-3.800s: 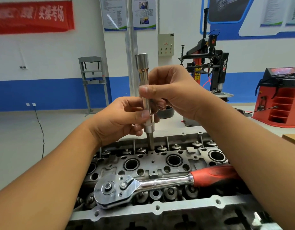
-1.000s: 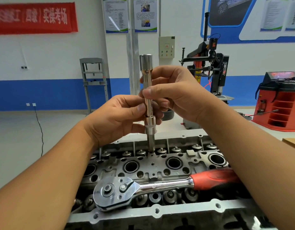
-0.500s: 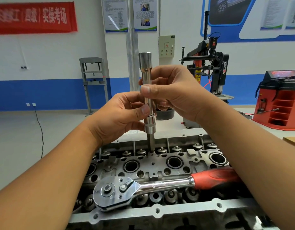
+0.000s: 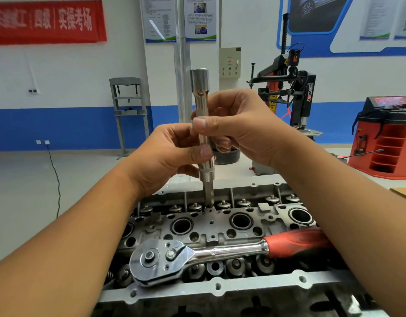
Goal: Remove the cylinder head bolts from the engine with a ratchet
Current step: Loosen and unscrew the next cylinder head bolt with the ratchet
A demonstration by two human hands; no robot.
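A chrome extension bar with a socket (image 4: 203, 124) stands upright over the cylinder head (image 4: 211, 223), its lower tip in a bolt hole at the far middle. My left hand (image 4: 167, 159) pinches the bar's lower half between thumb and fingers. Higher on the same bar, my right hand (image 4: 238, 126) grips it with the thumb across its front. The ratchet (image 4: 197, 255), chrome with a red handle, lies flat across the near side of the head, untouched. The bolt itself is hidden in the hole.
Behind the engine are a tyre changer (image 4: 288, 92), a red wheel balancer (image 4: 389, 136) at the right, a grey press frame (image 4: 128, 110) and a metal column (image 4: 182, 65). A black cable (image 4: 55, 175) runs over the floor at the left.
Both hands have kept hold of the bar, with the fingers shifting slightly round it. The bar stays upright in the same hole, and the ratchet has not moved.
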